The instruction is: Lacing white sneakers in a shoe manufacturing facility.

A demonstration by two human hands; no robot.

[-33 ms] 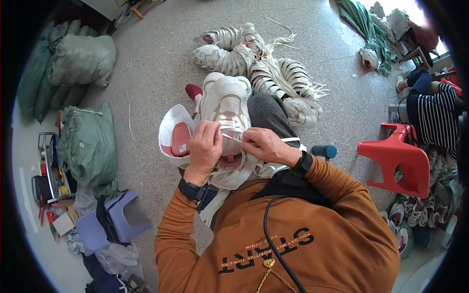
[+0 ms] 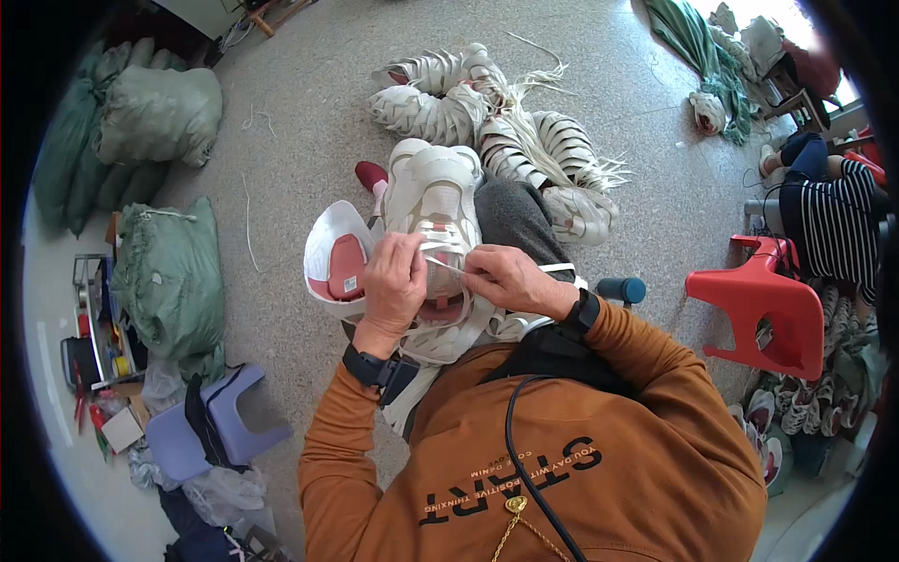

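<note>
There are two hands (image 2: 393, 272) on one lace (image 2: 442, 264), two black wristbands (image 2: 582, 311), one gold necklace (image 2: 516, 506), one purple stool (image 2: 173, 451), one red stool (image 2: 749, 284) in full view, at least four stacks of white shoe uppers (image 2: 426, 115) and at least three green sacks (image 2: 173, 281).

It looks like a shoe workshop, with a white laced upper (image 2: 441, 223), nested bundles of uppers (image 2: 431, 117) across the speckled floor (image 2: 309, 103), bulging green sacks (image 2: 170, 281) and shoes (image 2: 810, 405) heaped at right.
</note>
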